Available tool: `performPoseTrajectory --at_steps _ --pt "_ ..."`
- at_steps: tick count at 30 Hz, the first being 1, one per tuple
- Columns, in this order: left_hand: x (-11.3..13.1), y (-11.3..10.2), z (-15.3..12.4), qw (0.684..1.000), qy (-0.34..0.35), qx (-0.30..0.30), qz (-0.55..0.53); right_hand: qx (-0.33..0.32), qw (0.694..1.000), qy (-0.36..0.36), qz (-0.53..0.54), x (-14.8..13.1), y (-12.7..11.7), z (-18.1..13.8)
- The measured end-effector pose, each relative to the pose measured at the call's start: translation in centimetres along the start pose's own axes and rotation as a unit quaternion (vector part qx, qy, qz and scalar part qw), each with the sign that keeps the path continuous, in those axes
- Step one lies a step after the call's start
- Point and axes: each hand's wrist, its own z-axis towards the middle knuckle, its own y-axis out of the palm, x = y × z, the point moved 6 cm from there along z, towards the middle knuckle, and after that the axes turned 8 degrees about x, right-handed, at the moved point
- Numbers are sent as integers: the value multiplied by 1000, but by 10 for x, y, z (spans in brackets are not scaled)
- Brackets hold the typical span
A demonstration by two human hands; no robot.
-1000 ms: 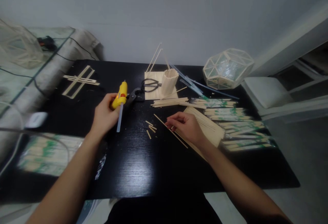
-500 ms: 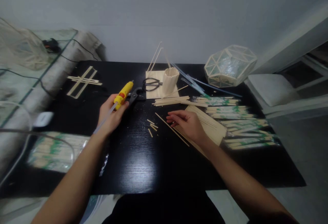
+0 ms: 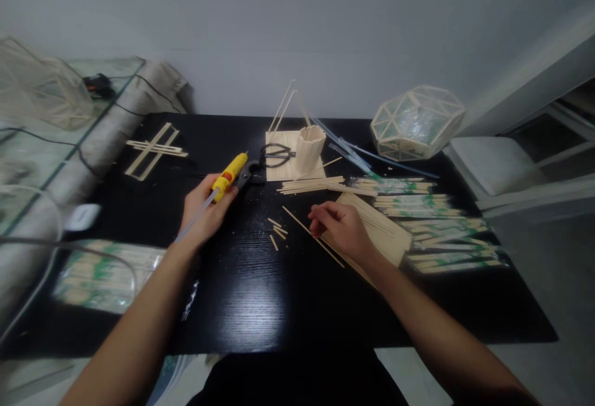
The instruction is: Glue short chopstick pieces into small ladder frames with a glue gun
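My left hand [image 3: 203,212] is wrapped round a yellow hot glue gun [image 3: 229,175], its nozzle pointing away from me and a translucent glue stick trailing from its rear. Black pliers [image 3: 246,175] lie right beside the gun. My right hand [image 3: 341,227] is closed, thumb and fingers pressed together; whatever they may hold is too small to make out. Below its fingers a thin wooden stick [image 3: 297,222] lies on the black table. A flat wooden panel of sticks [image 3: 383,232] is partly under the right hand. Short cut stick pieces [image 3: 277,230] are scattered between the hands.
Behind the pliers, a wooden base [image 3: 279,173] carries a cup of sticks [image 3: 310,149], near black scissors [image 3: 277,155]. Loose sticks [image 3: 311,185] lie in front. Wrapped chopsticks [image 3: 418,203] and a geometric stick frame [image 3: 418,122] are at right; crossed sticks [image 3: 155,147] at left.
My right hand's fingers have drawn together from a looser, more spread pose. The left hand with the glue gun has shifted slightly to the right.
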Motion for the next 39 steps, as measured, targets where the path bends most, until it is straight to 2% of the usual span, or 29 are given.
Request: performPoseTrajectory --at_steps 16,23,32,39 --pt "3 2 -2 1000 20 -8 19 38 992 -69 -99 -3 -7 2" --pt "8 3 -3 999 16 -14 29 26 995 -43 -81 7 -8 4" --pt "3 3 -3 999 28 -18 36 77 988 -82 -107 -4 -15 3" --pt "8 4 -4 998 41 -20 43 36 993 -37 -108 -6 -10 1"
